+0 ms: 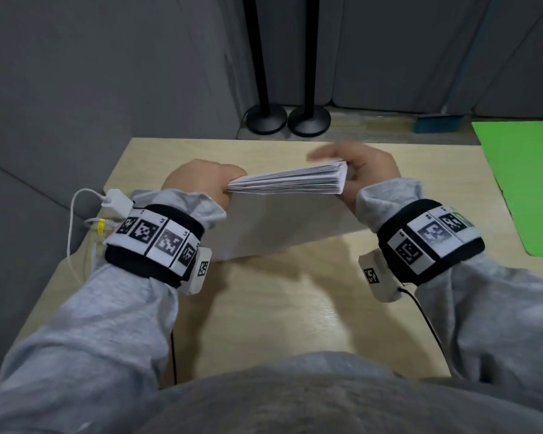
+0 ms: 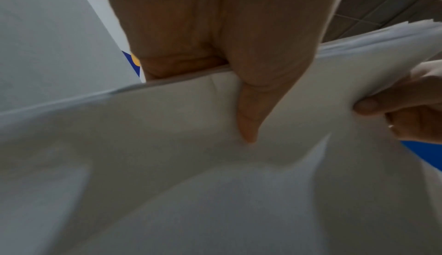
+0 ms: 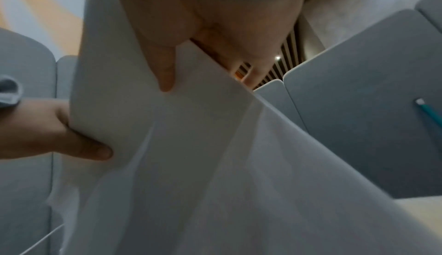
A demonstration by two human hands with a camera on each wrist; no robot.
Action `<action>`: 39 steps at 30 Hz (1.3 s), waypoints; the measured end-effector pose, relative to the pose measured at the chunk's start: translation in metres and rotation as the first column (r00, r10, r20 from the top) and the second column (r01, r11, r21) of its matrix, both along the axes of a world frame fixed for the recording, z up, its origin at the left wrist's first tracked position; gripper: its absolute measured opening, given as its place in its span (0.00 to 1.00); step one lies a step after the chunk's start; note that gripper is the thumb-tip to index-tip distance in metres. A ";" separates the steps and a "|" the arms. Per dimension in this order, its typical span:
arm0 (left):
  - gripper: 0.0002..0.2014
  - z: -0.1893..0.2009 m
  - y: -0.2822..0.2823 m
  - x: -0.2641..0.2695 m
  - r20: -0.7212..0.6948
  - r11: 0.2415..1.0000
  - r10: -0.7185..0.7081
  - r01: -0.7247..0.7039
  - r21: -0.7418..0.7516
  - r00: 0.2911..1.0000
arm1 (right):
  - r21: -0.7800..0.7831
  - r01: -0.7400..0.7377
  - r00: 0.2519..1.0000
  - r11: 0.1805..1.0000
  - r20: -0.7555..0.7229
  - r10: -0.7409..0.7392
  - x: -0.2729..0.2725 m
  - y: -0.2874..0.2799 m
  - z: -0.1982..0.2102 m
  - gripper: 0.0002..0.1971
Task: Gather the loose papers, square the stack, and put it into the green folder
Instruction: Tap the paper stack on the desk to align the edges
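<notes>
A thick stack of white papers (image 1: 287,181) stands on edge on the wooden table (image 1: 295,308), its top edge facing me. My left hand (image 1: 201,180) grips the stack's left end, and my right hand (image 1: 362,166) grips its right end. In the left wrist view my thumb presses the near face of the papers (image 2: 167,145). In the right wrist view my thumb lies on the near sheet of the papers (image 3: 215,145), fingers behind. The green folder (image 1: 521,183) lies flat at the table's right edge, apart from both hands.
A white charger with cables (image 1: 115,202) sits at the table's left edge. Two black stand bases (image 1: 287,119) stand beyond the far edge. A teal object (image 1: 439,123) lies past the folder. Grey padded panels surround the table.
</notes>
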State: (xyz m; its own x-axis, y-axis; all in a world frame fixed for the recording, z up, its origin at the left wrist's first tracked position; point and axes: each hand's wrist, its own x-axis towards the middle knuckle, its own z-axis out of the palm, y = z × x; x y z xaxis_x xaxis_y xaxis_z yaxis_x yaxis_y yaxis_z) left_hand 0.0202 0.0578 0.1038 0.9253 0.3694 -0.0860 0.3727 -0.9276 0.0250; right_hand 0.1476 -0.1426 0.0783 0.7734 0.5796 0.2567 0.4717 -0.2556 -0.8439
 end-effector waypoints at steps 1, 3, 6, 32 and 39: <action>0.13 -0.001 0.000 -0.001 0.008 1.000 -0.026 0.025 0.013 1.000 | 0.036 -0.065 0.992 0.997 -0.110 0.068 -0.004 0.001 0.002 0.13; 0.11 -0.007 0.006 -0.004 0.145 0.999 0.009 -0.002 -0.048 0.989 | 0.107 -0.070 0.983 0.992 -0.164 0.087 -0.006 0.001 -0.003 0.09; 0.19 -0.026 0.028 -0.009 0.383 0.989 0.150 -0.134 -0.068 0.911 | 0.156 0.020 0.956 0.988 -0.291 0.027 -0.001 0.000 -0.007 0.06; 0.16 -0.078 0.037 -0.014 0.418 0.440 0.774 0.071 -0.895 0.476 | 0.224 0.381 0.840 0.897 -0.490 -0.234 0.013 -0.016 -0.050 0.13; 0.16 -0.114 0.029 -0.028 0.287 0.428 0.803 -0.170 -0.888 0.522 | -0.041 0.279 0.855 0.959 -0.444 -0.268 0.001 -0.026 -0.085 0.16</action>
State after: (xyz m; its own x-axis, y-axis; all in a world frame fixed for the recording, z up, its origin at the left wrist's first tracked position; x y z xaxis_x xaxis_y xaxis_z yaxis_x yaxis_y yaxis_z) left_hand -0.0080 0.0866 -0.0098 0.4923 0.8654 -0.0932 0.3311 -0.0871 0.9396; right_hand 0.1486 -0.1689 -0.0066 0.9353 0.3261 -0.1377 -0.0370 -0.2969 -0.9542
